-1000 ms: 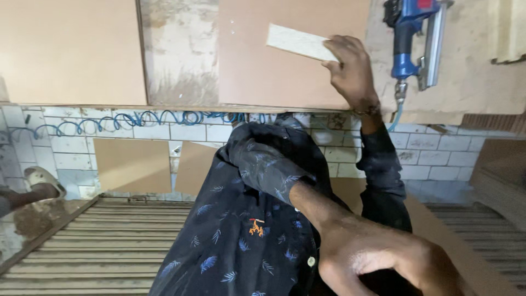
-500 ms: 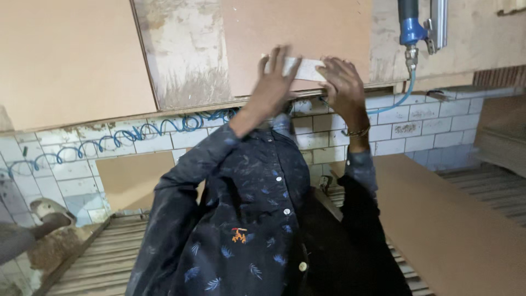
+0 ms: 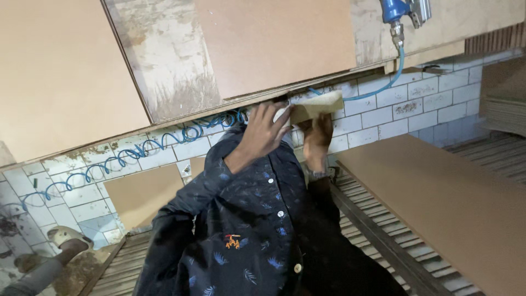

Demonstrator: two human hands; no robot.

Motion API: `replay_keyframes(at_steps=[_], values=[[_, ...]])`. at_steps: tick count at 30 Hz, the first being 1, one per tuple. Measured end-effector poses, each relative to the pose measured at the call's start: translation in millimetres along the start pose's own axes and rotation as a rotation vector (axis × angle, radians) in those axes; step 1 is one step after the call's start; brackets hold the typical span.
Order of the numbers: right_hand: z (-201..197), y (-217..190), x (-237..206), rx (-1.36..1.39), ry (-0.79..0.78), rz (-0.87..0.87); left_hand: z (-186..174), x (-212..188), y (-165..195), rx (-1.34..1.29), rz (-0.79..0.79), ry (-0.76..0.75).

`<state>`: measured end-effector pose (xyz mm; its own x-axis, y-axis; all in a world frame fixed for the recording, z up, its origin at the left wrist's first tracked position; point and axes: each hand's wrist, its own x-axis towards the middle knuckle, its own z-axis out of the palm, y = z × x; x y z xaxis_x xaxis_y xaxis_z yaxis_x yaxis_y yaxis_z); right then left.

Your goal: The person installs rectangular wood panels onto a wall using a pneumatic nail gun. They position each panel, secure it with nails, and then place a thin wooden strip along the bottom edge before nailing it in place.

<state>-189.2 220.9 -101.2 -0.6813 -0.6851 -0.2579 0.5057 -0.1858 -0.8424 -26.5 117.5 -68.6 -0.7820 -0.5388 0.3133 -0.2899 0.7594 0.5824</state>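
A small pale rectangular board offcut (image 3: 318,104) is held up in front of me by both hands, just below the edge of a large brown panel (image 3: 274,44). My left hand (image 3: 263,131), in a dark patterned sleeve, grips its left end. From underneath, my right hand (image 3: 318,137), with a band on the wrist, holds the offcut. My dark leaf-print shirt (image 3: 241,235) fills the lower middle of the view.
A blue air nailer (image 3: 402,13) hangs at top right, its blue coiled hose (image 3: 164,140) running along the white tiled surface (image 3: 71,192). A wide brown board (image 3: 438,192) lies on slats (image 3: 378,241) at right. Another person's sandalled foot (image 3: 66,237) is at lower left.
The offcut came down from the brown panel to its lower edge. My left hand rose from below and took hold of it beside the right hand.
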Motion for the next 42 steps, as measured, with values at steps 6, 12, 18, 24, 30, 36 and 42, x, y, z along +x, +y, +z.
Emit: replay_keyframes(at_steps=[6, 12, 18, 24, 30, 36, 42], values=[[-15, 8, 32, -0.188, 0.080, -0.058, -32, 22, -70, 0.283, 0.145, -0.099], [-7, 29, 52, -0.075, 0.112, -0.090, -64, 26, -104, 0.588, 0.354, -0.141], [32, 46, 65, 0.069, 0.005, -0.051, -74, 27, -100, 0.558, 0.486, -0.062], [39, 29, 72, -0.228, 0.010, -0.013, -63, 25, -88, 0.252, 0.263, -0.086], [20, -7, 86, -0.304, 0.061, -0.376, -49, 18, -87, 0.282, 0.160, -0.117], [19, -3, 109, -0.392, 0.148, -0.394, -43, 16, -86, 0.141, 0.065, -0.058], [26, 6, 110, -0.485, 0.239, -0.530, -40, 18, -82, 0.110, 0.035, -0.012]])
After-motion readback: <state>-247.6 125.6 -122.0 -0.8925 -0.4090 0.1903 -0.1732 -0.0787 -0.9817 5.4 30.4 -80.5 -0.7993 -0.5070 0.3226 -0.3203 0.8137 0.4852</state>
